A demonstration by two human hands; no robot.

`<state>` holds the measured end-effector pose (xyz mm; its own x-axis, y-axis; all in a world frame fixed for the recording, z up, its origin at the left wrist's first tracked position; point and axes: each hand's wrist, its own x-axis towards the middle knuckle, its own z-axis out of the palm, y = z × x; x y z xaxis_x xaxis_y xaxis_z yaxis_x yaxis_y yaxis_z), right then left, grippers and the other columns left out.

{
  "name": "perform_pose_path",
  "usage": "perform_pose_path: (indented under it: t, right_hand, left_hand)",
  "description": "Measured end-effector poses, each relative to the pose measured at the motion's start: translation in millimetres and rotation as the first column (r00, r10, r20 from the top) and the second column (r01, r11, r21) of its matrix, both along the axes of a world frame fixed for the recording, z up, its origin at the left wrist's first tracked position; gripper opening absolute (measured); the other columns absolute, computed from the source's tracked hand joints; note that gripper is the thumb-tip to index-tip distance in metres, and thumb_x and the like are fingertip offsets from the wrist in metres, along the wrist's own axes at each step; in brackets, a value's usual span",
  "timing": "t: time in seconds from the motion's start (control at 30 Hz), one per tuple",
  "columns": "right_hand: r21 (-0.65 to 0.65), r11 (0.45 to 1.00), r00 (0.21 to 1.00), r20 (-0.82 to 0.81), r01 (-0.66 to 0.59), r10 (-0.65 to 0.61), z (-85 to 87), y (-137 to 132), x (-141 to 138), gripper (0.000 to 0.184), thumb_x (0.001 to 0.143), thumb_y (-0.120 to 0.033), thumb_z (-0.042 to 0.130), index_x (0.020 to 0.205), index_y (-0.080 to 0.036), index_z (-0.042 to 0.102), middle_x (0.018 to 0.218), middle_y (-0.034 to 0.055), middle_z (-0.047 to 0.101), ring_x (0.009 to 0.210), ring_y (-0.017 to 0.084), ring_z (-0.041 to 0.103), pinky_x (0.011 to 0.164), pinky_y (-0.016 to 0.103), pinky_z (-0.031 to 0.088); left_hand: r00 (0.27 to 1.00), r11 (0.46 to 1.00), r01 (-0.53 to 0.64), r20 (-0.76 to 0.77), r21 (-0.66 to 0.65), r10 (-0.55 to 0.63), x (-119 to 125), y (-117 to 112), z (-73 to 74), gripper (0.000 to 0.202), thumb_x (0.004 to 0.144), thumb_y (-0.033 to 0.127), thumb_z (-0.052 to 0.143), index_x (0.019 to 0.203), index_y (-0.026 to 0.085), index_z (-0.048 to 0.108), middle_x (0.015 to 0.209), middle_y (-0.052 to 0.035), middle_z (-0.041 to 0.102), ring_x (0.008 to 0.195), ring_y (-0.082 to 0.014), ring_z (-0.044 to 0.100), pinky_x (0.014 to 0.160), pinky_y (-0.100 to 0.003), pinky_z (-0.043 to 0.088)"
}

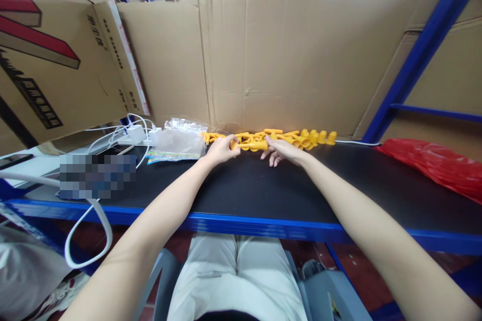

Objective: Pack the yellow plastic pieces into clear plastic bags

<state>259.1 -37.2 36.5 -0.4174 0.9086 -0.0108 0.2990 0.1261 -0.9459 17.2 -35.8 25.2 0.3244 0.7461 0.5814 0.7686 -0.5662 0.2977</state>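
A row of several yellow plastic parts (301,138) lies at the back of the black table (263,190), against a cardboard wall. My left hand (222,149) is closed on one end of a yellow part (253,145). At the other end of that same part, my right hand (281,150) pinches it with thumb and fingers, the other fingers pointing down to the table. Both arms reach straight forward over the table's blue front edge.
A clear plastic bag (181,141) lies left of the parts. White chargers and cables (131,135) sit further left, with a cardboard box (56,60) above. A red plastic bag (433,165) lies at the right. Blue rack posts (417,60) frame the cardboard wall (282,60).
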Motion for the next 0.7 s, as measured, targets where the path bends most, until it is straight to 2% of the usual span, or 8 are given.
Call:
perform_pose_path:
  t: [0.1, 0.17, 0.33, 0.53, 0.7]
  right_hand:
    - [0.109, 0.993, 0.998, -0.041, -0.037, 0.042, -1.4, 1.3, 2.8, 0.046, 0.071, -0.04, 0.066, 0.106, -0.018, 0.046, 0.086, 0.0078, 0.067, 0.053, 0.011, 0.061, 0.047, 0.023, 0.051]
    - [0.161, 0.986, 0.998, -0.047, -0.04, 0.048, -2.5, 2.2, 3.1, 0.046, 0.069, -0.034, 0.069, 0.105, -0.018, 0.045, 0.083, 0.006, 0.066, 0.053, 0.011, 0.06, 0.049, 0.024, 0.051]
    - [0.204, 0.979, 1.0, -0.019, 0.0, 0.004, -1.3, 1.2, 1.5, 0.032, 0.072, -0.04, 0.064, 0.089, -0.016, 0.051, 0.073, 0.0066, 0.067, 0.049, 0.01, 0.058, 0.048, 0.023, 0.047]
    - [0.209, 0.978, 1.0, -0.012, -0.013, 0.016, -0.1, 0.0, 0.4, 0.038, 0.074, -0.052, 0.058, 0.077, -0.014, 0.053, 0.069, 0.0084, 0.066, 0.049, 0.011, 0.059, 0.049, 0.024, 0.048]
    - [0.17, 0.985, 1.0, -0.012, 0.001, 0.001, 0.1, -1.3, -2.6, 0.038, 0.074, -0.052, 0.058, 0.076, -0.015, 0.053, 0.069, 0.0078, 0.066, 0.048, 0.01, 0.058, 0.048, 0.023, 0.047]
  left_hand:
    - [1.0, 1.0, -0.012, -0.005, -0.001, 0.012, -0.6, 0.3, -0.4, 0.025, 0.07, 0.032, 0.056, 0.091, 0.019, 0.059, 0.056, 0.0026, 0.054, 0.052, -0.0117, 0.048, 0.054, -0.022, 0.034]
    - [1.0, 1.0, -0.011, -0.007, -0.001, 0.011, -0.5, 0.2, -0.8, 0.026, 0.07, 0.032, 0.056, 0.092, 0.019, 0.059, 0.057, 0.0028, 0.054, 0.052, -0.0117, 0.048, 0.054, -0.022, 0.034]
    - [1.0, 1.0, -0.009, -0.017, 0.004, 0.009, 1.0, -1.3, -0.6, 0.026, 0.071, 0.034, 0.055, 0.093, 0.019, 0.059, 0.057, 0.0027, 0.054, 0.052, -0.0118, 0.048, 0.055, -0.022, 0.035]
    - [0.999, 1.0, -0.011, -0.036, 0.022, 0.012, 1.9, -3.0, -0.3, 0.027, 0.072, 0.035, 0.055, 0.094, 0.019, 0.058, 0.058, 0.0021, 0.055, 0.054, -0.0126, 0.05, 0.056, -0.023, 0.036]
    - [0.998, 0.999, -0.011, -0.064, 0.03, 0.013, 0.3, -0.6, -1.7, 0.029, 0.074, 0.037, 0.054, 0.096, 0.019, 0.058, 0.062, 0.0007, 0.057, 0.058, -0.0139, 0.052, 0.058, -0.024, 0.037]
